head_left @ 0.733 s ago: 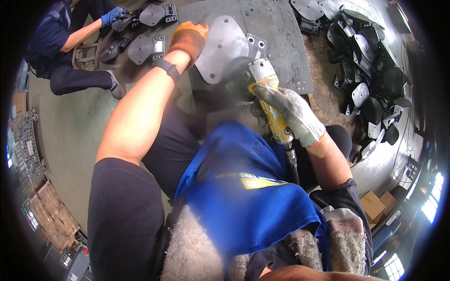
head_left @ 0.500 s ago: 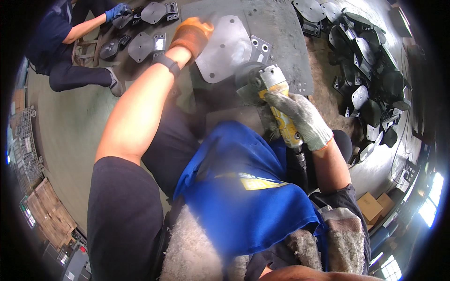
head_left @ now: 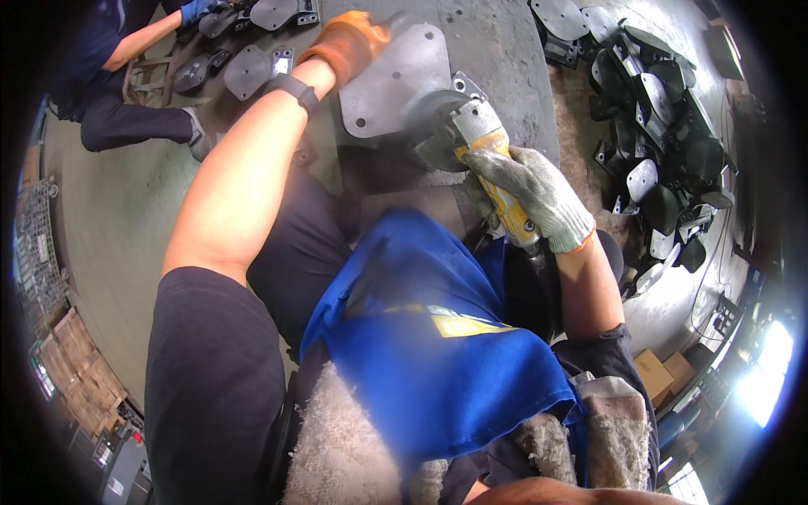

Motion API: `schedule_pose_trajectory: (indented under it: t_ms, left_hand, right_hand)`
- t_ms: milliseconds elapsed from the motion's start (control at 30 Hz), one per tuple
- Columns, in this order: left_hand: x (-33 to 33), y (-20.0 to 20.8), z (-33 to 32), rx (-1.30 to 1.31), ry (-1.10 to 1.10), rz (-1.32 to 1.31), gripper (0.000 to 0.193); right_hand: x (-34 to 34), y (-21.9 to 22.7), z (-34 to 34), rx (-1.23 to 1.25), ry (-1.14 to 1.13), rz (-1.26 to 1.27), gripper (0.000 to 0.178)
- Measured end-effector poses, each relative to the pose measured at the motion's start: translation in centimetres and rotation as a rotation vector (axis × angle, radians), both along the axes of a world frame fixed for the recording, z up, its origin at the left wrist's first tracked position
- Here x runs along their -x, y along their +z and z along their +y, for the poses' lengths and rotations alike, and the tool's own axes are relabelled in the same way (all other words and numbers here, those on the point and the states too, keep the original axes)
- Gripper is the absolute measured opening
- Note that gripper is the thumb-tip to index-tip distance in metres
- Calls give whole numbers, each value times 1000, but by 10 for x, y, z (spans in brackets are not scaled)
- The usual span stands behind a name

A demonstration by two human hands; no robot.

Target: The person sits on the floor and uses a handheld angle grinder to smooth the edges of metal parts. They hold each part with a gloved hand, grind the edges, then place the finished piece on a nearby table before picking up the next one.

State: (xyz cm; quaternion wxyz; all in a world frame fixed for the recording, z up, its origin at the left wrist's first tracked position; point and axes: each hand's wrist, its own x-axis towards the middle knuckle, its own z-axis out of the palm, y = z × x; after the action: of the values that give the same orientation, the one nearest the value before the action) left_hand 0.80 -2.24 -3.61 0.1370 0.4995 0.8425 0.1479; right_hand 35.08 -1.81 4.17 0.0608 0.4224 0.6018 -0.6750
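Note:
A flat grey metal plate [head_left: 396, 84] with rounded corners and bolt holes lies on the dark work surface in front of me. My left hand [head_left: 352, 46], in an orange glove, is closed at the plate's far left edge; its fingertips are blurred. My right hand [head_left: 539, 189], in a whitish knit glove, wraps round the yellow body of an angle grinder [head_left: 503, 202]. The grinder's disc [head_left: 436, 130] is at the plate's near right edge; whether it touches is hard to tell. Part of a bracket [head_left: 468, 84] with ringed holes shows beyond the grinder head.
Many similar black and grey metal parts [head_left: 661, 126] are heaped on the right. More plates [head_left: 249, 71] lie at the far left, beside a co-worker with a blue glove [head_left: 198, 10]. Cardboard boxes [head_left: 655, 374] stand at the lower right, and a wire cage [head_left: 40, 252] at the left.
The plate has turned a little and leans further right at its far end. The grinder has shifted slightly left and now covers more of the bracket. Both hands keep their holds.

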Motion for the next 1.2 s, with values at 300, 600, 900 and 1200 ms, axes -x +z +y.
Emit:
schedule_pose_trajectory:
  t_ms: [300, 600, 900, 1200]
  left_hand:
    - [-4, 2, 2, 42, 25, -2, 41]
    - [-6, 14, -7, 0, -153, 71, 48]
    - [-9, 18, -7, 17, -174, 118, 50]
    - [-6, 17, -1, 90, -35, -40, 46]
  right_hand:
    - [2, 2, 3, 24, -12, 7, 45]
    - [-1, 2, 4, 16, 8, -45, 45]
    - [3, 3, 9, 26, -45, -11, 46]
    - [6, 8, 12, 37, -46, -41, 48]
